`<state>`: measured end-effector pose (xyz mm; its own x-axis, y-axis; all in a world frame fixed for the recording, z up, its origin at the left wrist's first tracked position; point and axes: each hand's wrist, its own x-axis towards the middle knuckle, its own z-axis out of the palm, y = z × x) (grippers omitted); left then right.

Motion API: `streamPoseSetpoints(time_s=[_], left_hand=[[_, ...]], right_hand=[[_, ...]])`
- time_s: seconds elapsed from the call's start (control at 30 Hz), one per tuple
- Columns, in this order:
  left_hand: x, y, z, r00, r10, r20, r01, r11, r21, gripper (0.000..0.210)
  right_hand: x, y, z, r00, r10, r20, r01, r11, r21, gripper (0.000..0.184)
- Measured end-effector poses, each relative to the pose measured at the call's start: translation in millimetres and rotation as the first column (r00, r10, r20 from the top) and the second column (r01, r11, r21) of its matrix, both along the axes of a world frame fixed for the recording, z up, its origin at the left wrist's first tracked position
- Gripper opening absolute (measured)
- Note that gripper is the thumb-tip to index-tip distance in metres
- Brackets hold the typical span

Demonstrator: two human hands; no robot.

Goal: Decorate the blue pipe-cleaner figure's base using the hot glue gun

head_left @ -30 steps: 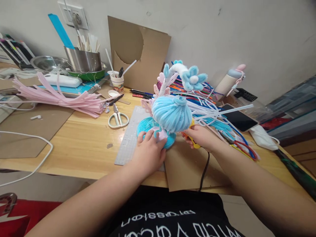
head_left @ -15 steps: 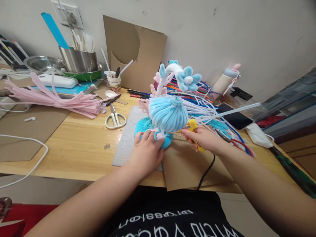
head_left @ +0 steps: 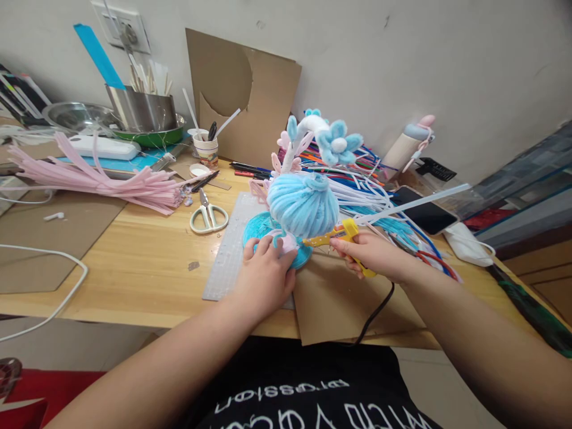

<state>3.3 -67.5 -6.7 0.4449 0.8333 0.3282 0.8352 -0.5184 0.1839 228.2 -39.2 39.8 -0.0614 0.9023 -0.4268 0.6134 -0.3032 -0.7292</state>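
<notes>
Nearest, at the front edge of the counter [head_left: 152,256], a cardboard sheet [head_left: 344,307] is seen, and just past it the left hand [head_left: 270,268] is laid over the turquoise base [head_left: 258,226], fingers bent on its near side; whether anything is pinched there cannot be told. Now across to three o'clock of it: the yellow glue gun [head_left: 348,231] is gripped firmly in the right hand [head_left: 364,250]. And here's the line that counts! The gun's long axis is laid nearly crosswise, nozzle pointed to nine o'clock, straight at the base, its glue stick [head_left: 424,202] trailed out towards two. The base is touched by the left hand, the nearer one; by the nozzle it is closely approached, contact not discernible. Beyond, at one o'clock from the left hand, the ribbed blue ball [head_left: 304,205] is seen, and farther, over it, the white arch [head_left: 309,124] is topped by a blue flower [head_left: 338,145].
</notes>
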Motion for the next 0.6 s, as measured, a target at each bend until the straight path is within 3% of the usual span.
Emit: streamPoseSetpoints(time_s=[0.3,0.6], left_hand=[[0.0,0.3,0.1,1.0,-0.006,-0.006,0.006,1.0,0.0,0.029],[-0.4,0.4,-0.1,1.0,0.001,-0.008,-0.001,1.0,0.004,0.03]], right_hand=[[4.6,-4.9,2.8,0.981,0.073,-0.181,-0.075,0.997,-0.004,0.044],[14.0,-10.3,-7.0,0.93,0.024,-0.368,-0.009,0.999,0.043,0.04]])
